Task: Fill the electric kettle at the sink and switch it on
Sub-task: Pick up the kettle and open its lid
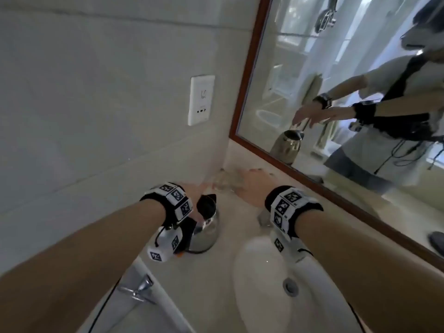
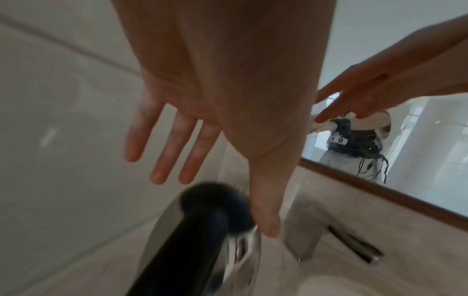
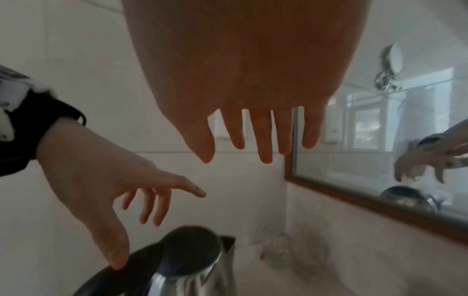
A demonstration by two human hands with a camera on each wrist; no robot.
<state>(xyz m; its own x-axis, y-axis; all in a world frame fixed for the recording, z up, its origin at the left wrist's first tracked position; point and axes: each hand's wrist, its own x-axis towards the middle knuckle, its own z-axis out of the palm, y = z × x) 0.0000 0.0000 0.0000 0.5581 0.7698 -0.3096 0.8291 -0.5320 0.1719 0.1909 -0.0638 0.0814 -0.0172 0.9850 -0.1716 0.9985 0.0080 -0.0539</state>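
Both hands are out over the counter with nothing in them. The left hand point(image 2: 202, 96) hangs flat above the kettle point(image 1: 204, 227), palm down, fingers point(image 2: 162, 152) straight and a little spread; its thumb point(image 3: 113, 254) points down and touches, or all but touches, the top of the black handle point(image 3: 101, 280). The right hand point(image 3: 248, 80) reaches further toward the corner, level and relaxed, fingers straight with narrow gaps between them, well clear of the kettle. The forearms run roughly side by side, each wrist wrapped in a band of black-and-white marker squares point(image 1: 176, 200).

The kettle, steel with a dark lid point(image 3: 192, 246), stands upright on the counter point(image 1: 230, 219) left of the white sink point(image 1: 254, 284), near the tiled wall. A wall socket point(image 1: 201, 100) sits above it; a wood-framed mirror point(image 1: 312, 68) runs behind the sink.
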